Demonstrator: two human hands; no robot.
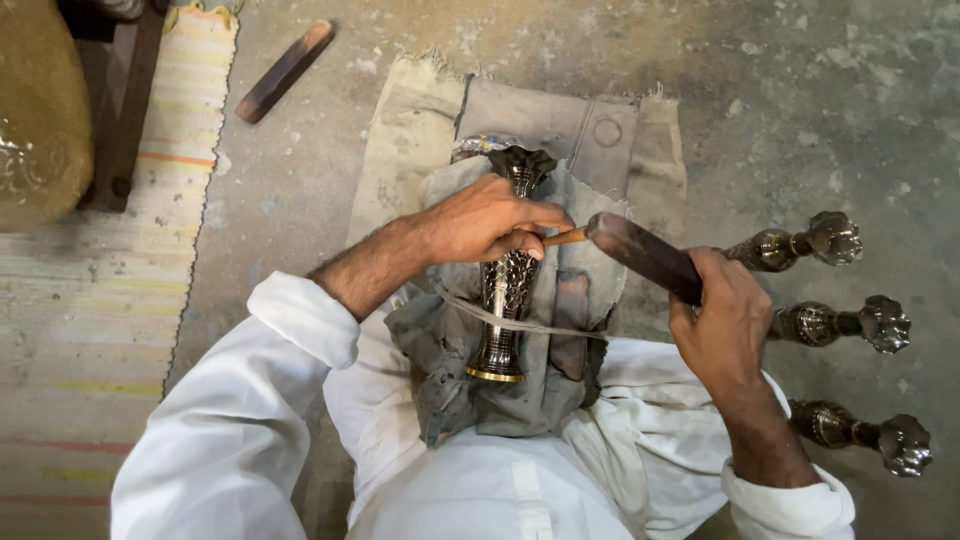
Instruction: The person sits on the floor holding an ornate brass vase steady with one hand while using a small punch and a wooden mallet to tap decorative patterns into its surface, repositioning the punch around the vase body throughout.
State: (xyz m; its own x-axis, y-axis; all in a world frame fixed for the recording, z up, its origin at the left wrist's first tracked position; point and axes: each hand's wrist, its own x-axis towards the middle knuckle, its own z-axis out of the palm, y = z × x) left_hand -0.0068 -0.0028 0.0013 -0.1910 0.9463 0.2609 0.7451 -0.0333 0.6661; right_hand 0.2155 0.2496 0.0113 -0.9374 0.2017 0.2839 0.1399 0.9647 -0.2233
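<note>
The vase [505,290], dark fluted metal with a brass foot ring, lies along a grey rag [450,350] on my lap. My left hand [490,220] closes round its neck, pinching a thin chisel [565,237]. My right hand [725,320] grips a dark wooden mallet [640,255] just right of the vase. Further right, three similar vases [830,325] lie on the concrete floor [800,100].

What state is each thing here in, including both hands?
Left hand: closed around a thin chisel, tip on the vase.
Right hand: gripping the dark wooden mallet.
Vase: lying on grey cloth, strapped down.
Three other vases: lying on the floor, untouched.
Wooden stick: lying loose.
</note>
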